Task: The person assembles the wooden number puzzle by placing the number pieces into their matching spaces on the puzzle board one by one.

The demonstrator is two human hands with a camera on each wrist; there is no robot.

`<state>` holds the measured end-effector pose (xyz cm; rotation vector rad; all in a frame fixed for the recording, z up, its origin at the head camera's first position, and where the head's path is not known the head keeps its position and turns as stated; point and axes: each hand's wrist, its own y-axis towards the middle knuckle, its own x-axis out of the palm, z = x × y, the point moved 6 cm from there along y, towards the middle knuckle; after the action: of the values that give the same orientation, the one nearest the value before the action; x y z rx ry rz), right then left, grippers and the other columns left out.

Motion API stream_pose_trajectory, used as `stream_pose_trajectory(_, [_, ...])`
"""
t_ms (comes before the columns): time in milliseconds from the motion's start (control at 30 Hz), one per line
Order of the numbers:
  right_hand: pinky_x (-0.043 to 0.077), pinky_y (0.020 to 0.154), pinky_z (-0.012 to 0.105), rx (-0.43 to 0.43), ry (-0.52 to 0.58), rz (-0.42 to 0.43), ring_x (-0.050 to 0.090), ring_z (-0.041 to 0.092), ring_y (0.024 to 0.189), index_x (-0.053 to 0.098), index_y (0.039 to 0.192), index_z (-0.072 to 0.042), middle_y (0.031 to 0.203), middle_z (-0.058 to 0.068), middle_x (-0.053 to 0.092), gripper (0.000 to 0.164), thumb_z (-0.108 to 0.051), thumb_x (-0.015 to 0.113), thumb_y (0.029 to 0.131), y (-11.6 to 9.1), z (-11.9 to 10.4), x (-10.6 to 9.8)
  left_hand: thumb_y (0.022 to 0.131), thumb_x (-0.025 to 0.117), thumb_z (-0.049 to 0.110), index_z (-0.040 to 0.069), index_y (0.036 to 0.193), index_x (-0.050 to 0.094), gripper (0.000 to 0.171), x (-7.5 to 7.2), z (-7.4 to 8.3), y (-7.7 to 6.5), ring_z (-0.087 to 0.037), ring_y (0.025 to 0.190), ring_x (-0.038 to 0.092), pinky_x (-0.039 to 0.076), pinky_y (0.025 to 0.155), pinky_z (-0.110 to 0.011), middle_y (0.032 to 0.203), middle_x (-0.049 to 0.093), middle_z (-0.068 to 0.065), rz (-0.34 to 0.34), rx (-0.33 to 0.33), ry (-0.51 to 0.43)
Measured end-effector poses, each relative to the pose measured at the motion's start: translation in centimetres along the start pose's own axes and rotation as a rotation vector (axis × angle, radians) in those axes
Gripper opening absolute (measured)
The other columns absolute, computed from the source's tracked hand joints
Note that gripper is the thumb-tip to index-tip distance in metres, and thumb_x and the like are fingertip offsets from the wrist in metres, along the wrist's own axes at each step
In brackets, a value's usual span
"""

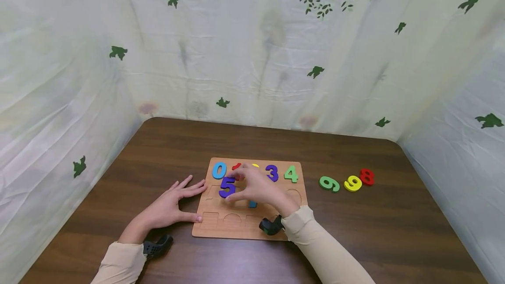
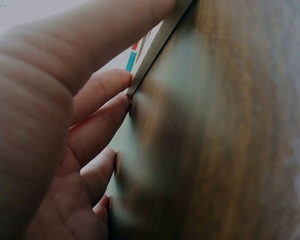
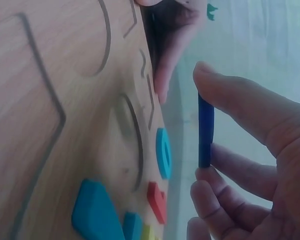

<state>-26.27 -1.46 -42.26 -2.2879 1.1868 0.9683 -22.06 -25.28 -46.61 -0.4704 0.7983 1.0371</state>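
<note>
My right hand [image 1: 258,185] pinches a purple number 5 [image 1: 226,187] between thumb and fingers. In the right wrist view the 5 [image 3: 205,130] appears edge-on, apart from the wooden number board [image 1: 232,232]. With spread fingers, my left hand [image 1: 169,207] touches the board's left edge; in the left wrist view its fingertips [image 2: 121,77] meet that edge. Along the board's top row are a blue 0 [image 1: 219,170], a partly hidden red piece [image 1: 236,166], a mostly hidden yellow piece [image 1: 255,165], a purple 3 [image 1: 272,172] and a green 4 [image 1: 291,174].
A blue piece [image 1: 252,204] on the board shows partly beneath my right hand. To the board's right, on the brown table [image 1: 355,231], lie a green piece [image 1: 329,183], a yellow piece [image 1: 353,183] and a red 8 [image 1: 367,176]. A pale curtain [image 1: 244,78] hangs behind the table.
</note>
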Motion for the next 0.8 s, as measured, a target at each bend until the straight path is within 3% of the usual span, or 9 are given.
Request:
stream_pose_trajectory(300, [0.056,0.092,0.025,-0.017,-0.005,-0.043,0.065,0.018,0.108,0.075,0.134,-0.014,0.125,0.005,0.063,0.06,-0.04,0.095,0.083,1.3,-0.4,1.5,0.08,0.091,0.053,0.019,0.154,0.061,0.087,-0.1,0.0,0.0,-0.054,0.163,0.017,0.007,0.126,-0.081,0.166,0.051,-0.007,-0.009,-0.003,-0.007])
stream_pose_trajectory(600, [0.051,0.082,0.021,0.002,-0.023,-0.051,0.056,0.012,0.096,0.076,0.132,-0.013,0.118,0.004,0.063,0.06,-0.037,0.097,0.081,2.0,-0.4,2.3,0.08,0.092,0.054,0.019,0.154,0.061,0.088,0.2,-0.3,0.3,-0.054,0.164,0.017,0.006,0.127,-0.079,0.166,0.051,-0.007,-0.006,0.002,-0.019])
stream_pose_trajectory(800, [0.05,0.086,0.021,0.011,-0.09,-0.05,0.054,0.01,0.1,0.076,0.133,-0.015,0.121,0.001,0.064,0.062,-0.043,0.096,0.08,2.3,-0.5,2.9,0.079,0.092,0.052,0.018,0.153,0.062,0.087,0.2,-0.4,0.1,-0.055,0.162,0.019,0.007,0.127,-0.079,0.165,0.052,-0.009,0.005,0.006,-0.016])
